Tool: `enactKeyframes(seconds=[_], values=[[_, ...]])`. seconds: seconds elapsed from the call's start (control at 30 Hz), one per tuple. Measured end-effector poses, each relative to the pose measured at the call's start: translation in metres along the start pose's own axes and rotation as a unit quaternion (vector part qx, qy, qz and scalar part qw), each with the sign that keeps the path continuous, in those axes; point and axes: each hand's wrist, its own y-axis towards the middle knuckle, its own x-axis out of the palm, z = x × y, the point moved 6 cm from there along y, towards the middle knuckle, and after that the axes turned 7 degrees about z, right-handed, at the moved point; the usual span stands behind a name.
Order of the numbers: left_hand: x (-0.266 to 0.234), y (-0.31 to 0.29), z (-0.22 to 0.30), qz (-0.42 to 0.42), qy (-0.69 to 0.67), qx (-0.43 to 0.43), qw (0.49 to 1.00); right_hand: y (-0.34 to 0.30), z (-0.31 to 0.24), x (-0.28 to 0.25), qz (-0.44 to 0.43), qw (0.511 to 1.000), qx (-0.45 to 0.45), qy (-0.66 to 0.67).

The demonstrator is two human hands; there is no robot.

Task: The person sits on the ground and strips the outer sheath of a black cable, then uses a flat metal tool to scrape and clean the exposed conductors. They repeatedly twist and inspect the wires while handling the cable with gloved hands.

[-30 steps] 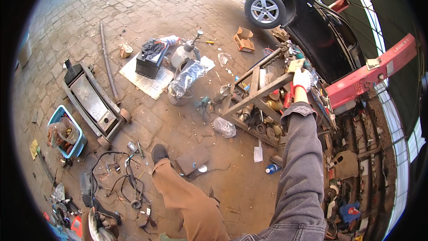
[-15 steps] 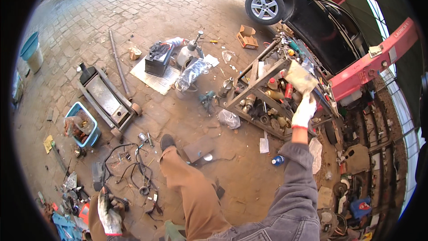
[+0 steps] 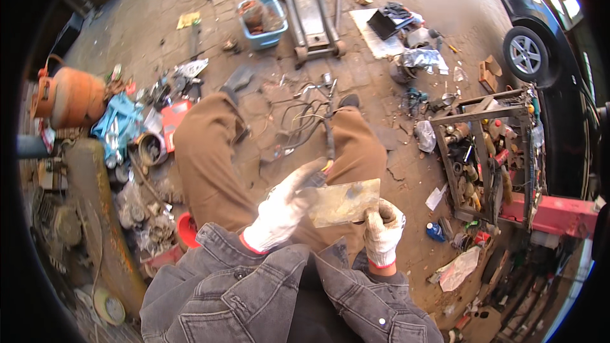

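Note:
My right hand (image 3: 384, 232), in a white work glove, pinches the right end of a flat, stained yellowish rectangular piece (image 3: 348, 202). Its material is hard to tell. My left hand (image 3: 283, 206), gloved with dark-soiled fingers, is closed around the end of a black wiring harness (image 3: 330, 140) and lies against the piece's left end. Some of its fingers are blurred. Yellow wire shows at the fingertips. The rest of the harness trails over the ground between my knees, with several loose branches.
A metal-framed cart (image 3: 483, 114) full of bottles and tools stands right, by a dark car (image 3: 559, 101). Ahead are a floor jack (image 3: 307, 13) and a blue basket (image 3: 265, 39). An orange gas cylinder (image 3: 76, 98) and scattered parts lie left.
My right hand has come back from over the cart with the yellowish piece, now in front of me. My left hand has risen from the ground with the harness end. The view has swung left.

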Motion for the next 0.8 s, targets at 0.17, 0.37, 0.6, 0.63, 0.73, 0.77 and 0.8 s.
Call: enactKeyframes(seconds=[0.17, 0.37, 0.6, 0.63, 0.73, 0.77, 0.8], values=[[-0.008, -0.041, 0.010, 0.064, 0.082, 0.042, 0.994, -0.047, 0.014, 0.044, -0.038, 0.996, 0.034, -0.076], [-0.004, -0.059, 0.039, 0.022, 0.239, 0.163, 0.957, -0.063, -0.044, 0.078, -0.165, 0.983, -0.054, 0.055], [0.009, -0.065, 0.068, -0.056, 0.374, 0.232, 0.896, -0.075, -0.080, 0.066, -0.143, 0.982, 0.099, 0.075], [0.010, -0.064, 0.067, -0.063, 0.388, 0.227, 0.891, -0.076, -0.080, 0.065, -0.129, 0.984, 0.107, 0.064], [0.012, -0.062, 0.070, -0.056, 0.393, 0.252, 0.882, -0.076, -0.080, 0.065, -0.131, 0.985, 0.103, 0.052], [0.012, -0.062, 0.070, -0.050, 0.395, 0.254, 0.881, -0.076, -0.081, 0.065, -0.128, 0.987, 0.084, 0.046], [0.011, -0.062, 0.070, -0.046, 0.397, 0.256, 0.880, -0.076, -0.080, 0.066, -0.144, 0.984, 0.091, 0.053]])
